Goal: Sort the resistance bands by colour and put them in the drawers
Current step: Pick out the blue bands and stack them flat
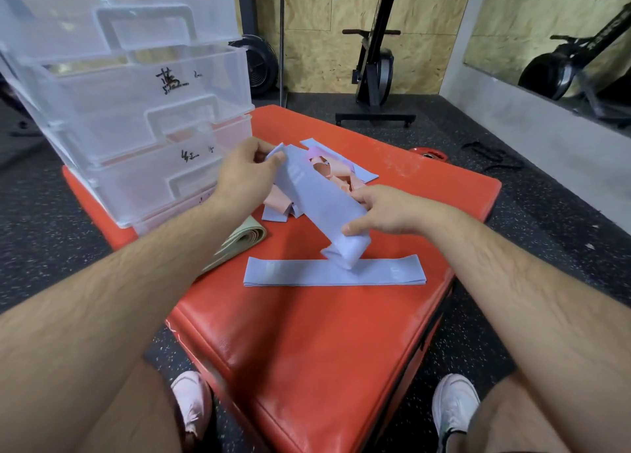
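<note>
A lavender-blue resistance band [317,203] is held stretched between both hands above the red padded box [317,343]. My left hand [244,176] pinches its far end. My right hand [386,212] grips its near end, which curls down below the fingers. Another blue band [334,273] lies flat on the box just beneath. Behind the held band sits a pile of pink bands [327,174] mixed with more blue ones [362,174]. A beige-green band [239,242] lies folded by the drawers. The clear plastic drawer stack [136,111] stands at the left, with handwritten labels.
Gym floor surrounds the box. An exercise machine [374,73] stands at the back, a red weight plate [428,154] lies beyond the box's far right edge. My shoes [193,408] [454,405] rest on either side of the box's near corner.
</note>
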Demonstrator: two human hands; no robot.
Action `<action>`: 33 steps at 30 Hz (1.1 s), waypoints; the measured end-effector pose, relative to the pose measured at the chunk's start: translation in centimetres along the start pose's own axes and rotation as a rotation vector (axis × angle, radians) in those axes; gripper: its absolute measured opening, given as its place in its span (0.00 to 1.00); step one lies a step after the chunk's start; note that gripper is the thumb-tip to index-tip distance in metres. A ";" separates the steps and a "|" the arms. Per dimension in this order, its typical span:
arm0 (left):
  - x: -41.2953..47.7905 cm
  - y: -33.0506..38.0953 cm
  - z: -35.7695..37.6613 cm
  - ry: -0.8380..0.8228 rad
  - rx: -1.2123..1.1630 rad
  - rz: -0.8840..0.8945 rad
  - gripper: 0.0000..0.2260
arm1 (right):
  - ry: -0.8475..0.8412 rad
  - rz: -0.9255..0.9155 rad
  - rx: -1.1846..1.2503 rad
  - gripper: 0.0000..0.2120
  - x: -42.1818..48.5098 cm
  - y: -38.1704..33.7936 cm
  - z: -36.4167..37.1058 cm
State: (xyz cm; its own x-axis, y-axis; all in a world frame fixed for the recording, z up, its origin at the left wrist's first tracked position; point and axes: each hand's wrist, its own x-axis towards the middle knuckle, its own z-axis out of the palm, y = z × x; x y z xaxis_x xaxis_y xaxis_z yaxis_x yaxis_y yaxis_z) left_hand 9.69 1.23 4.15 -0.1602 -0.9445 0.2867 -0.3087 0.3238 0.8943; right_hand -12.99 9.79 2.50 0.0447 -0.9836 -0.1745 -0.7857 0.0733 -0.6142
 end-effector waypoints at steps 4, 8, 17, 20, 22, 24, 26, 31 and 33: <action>-0.5 -1.2 -1.3 0.019 0.016 -0.048 0.05 | 0.002 0.060 -0.005 0.13 -1.2 1.6 -1.3; -1.2 -2.3 -2.5 0.022 0.053 -0.085 0.07 | -0.055 0.129 -0.019 0.07 -3.3 3.5 -2.7; -5.8 -6.1 -1.5 -0.140 0.362 -0.170 0.10 | -0.027 0.287 0.116 0.08 -6.0 6.6 -1.6; -6.7 -7.8 -1.2 -0.161 0.402 -0.186 0.07 | -0.006 0.316 0.103 0.07 -5.8 7.3 -0.6; -7.2 -8.5 -1.1 -0.189 0.429 -0.174 0.06 | 0.015 0.333 0.063 0.07 -5.5 7.6 0.2; -7.6 -8.9 -0.9 -0.258 0.479 -0.113 0.09 | 0.050 0.336 0.027 0.08 -5.1 7.6 0.8; -7.5 -9.0 -0.8 -0.291 0.518 -0.031 0.10 | 0.080 0.337 -0.028 0.13 -5.1 7.0 0.9; -7.0 -10.6 -1.2 -0.347 0.808 0.127 0.09 | 0.001 0.326 0.009 0.27 -5.7 6.7 0.2; -7.3 -10.6 -1.1 -0.376 0.863 0.233 0.12 | -0.004 0.318 0.012 0.30 -6.0 6.6 0.0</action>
State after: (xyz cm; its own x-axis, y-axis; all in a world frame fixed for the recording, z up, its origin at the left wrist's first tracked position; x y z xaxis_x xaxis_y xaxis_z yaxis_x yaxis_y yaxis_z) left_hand 15.16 4.60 -7.08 -0.5471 -0.8212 0.1623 -0.7896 0.5706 0.2258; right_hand -18.42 16.16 -0.52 -0.1999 -0.9103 -0.3625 -0.7535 0.3794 -0.5370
